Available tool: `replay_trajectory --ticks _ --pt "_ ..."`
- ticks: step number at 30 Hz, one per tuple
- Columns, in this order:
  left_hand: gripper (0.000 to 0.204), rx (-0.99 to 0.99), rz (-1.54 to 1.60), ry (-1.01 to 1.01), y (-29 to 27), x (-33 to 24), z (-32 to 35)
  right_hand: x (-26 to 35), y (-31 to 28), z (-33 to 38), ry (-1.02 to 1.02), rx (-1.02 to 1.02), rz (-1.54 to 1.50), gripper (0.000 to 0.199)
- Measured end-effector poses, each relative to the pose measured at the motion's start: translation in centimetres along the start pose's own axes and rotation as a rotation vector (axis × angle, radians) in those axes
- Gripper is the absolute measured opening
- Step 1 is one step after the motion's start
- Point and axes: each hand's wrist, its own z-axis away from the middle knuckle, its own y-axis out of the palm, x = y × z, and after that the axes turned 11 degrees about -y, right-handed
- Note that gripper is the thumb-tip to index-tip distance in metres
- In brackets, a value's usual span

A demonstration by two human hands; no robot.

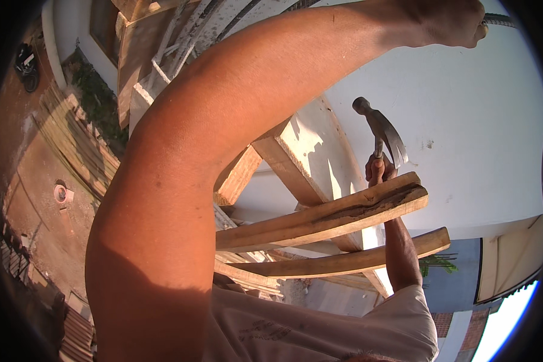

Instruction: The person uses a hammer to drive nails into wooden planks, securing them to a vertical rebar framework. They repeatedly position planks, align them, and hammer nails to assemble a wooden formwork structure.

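Observation:
My right hand (377,170) grips the wooden handle of a claw hammer (381,128), whose steel head is raised above a rough wooden plank (332,216). My right forearm rises from behind the planks. A second plank (350,261) runs just below the first. My left arm sweeps across the picture from the lower left. My left hand (455,24) is at the top right with its back toward me and its fingers curled out of sight, beside a thin grey rod (502,20). Whether it holds the rod is hidden.
A white-stained timber beam (308,151) slants under the planks against a white wall (470,120). Far below at the left lie reddish ground, a stack of long wooden strips (72,142), a small round bucket (61,193) and a parked motorbike (26,64).

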Motion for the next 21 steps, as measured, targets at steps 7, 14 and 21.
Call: replay_trajectory --ticks 7,14,21 --pt "0.026 0.178 -0.076 -0.020 0.1 -0.2 -0.5 -0.5 -0.2 -1.1 0.150 0.328 0.371 0.060" --pt "0.026 0.132 -0.014 -0.032 -1.1 -0.5 0.0 0.9 0.1 -1.0 0.151 0.260 0.380 0.082" --pt "0.027 0.116 0.048 -0.052 0.1 -0.1 -0.3 1.1 0.8 -0.9 0.212 0.314 0.333 0.082"
